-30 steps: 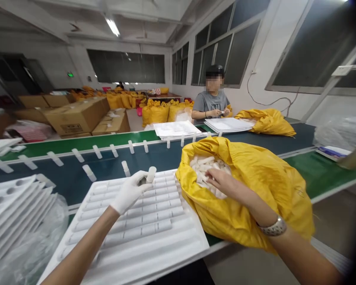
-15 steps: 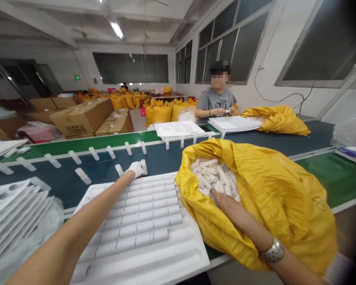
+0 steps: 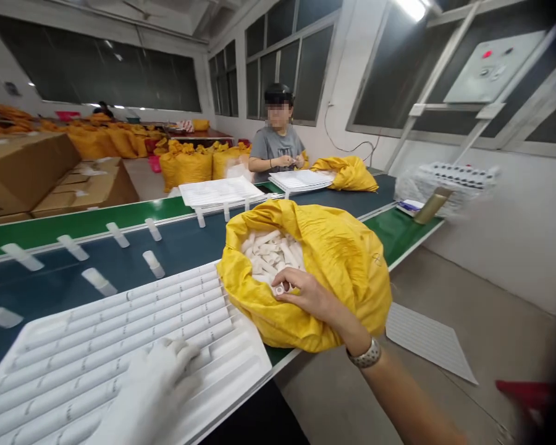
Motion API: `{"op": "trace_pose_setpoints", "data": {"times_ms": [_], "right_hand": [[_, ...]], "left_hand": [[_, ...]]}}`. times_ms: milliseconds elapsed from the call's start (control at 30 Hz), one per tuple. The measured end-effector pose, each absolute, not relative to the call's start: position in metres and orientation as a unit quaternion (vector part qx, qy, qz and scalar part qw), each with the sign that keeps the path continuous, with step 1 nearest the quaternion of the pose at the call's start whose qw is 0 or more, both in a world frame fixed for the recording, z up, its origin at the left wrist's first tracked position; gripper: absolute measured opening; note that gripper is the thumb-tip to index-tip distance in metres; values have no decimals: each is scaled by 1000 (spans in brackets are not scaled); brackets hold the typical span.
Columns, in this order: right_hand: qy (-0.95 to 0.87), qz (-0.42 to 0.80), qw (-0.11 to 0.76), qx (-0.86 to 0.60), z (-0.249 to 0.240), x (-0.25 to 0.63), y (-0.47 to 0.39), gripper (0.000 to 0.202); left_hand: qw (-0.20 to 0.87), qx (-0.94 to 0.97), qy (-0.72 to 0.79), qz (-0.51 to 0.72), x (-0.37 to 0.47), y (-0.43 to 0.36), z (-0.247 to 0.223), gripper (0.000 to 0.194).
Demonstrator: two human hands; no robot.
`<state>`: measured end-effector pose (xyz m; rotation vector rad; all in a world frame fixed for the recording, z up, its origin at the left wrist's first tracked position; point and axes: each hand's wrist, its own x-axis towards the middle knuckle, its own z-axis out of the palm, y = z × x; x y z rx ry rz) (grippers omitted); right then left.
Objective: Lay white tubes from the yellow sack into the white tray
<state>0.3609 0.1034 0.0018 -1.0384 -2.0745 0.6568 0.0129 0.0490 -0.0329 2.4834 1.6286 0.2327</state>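
My right hand (image 3: 306,295), bare with a metal watch at the wrist, is at the mouth of the yellow woven sack (image 3: 347,247). Its thumb and fingers pinch a small white plastic tube (image 3: 279,289), seen end-on. Many loose white tubes (image 3: 269,250) fill the sack's opening. My left hand (image 3: 167,377), in a white glove, is low over the white ridged tray (image 3: 241,377). Motion blurs its curled fingers, so whether they grip a tube is unclear. Rows of white tubes (image 3: 176,303) with small dark print lie in the tray's grooves.
Several white tubes lie spaced along the dark conveyor belt (image 3: 130,259). Across it a co-worker (image 3: 278,145) handles something small beside stacked white trays (image 3: 301,179) and another yellow sack (image 3: 352,173). Cardboard boxes (image 3: 28,167) stand at the left. A white sheet (image 3: 426,340) lies on the floor.
My view has swung to the right. My left hand has come back from the belt to over the tray. My right hand has drawn up out of the loose tubes, pinching one.
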Motion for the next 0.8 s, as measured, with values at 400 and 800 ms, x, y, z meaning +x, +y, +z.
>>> {"op": "trace_pose_setpoints", "data": {"times_ms": [400,800], "right_hand": [[-794,315,444,-271,28,329,60,36],[-932,250,134,-223,52,270,70,45]], "left_hand": [[220,759,563,242,38,21,1,33],[340,709,524,327,45,-5,39,35]]}}
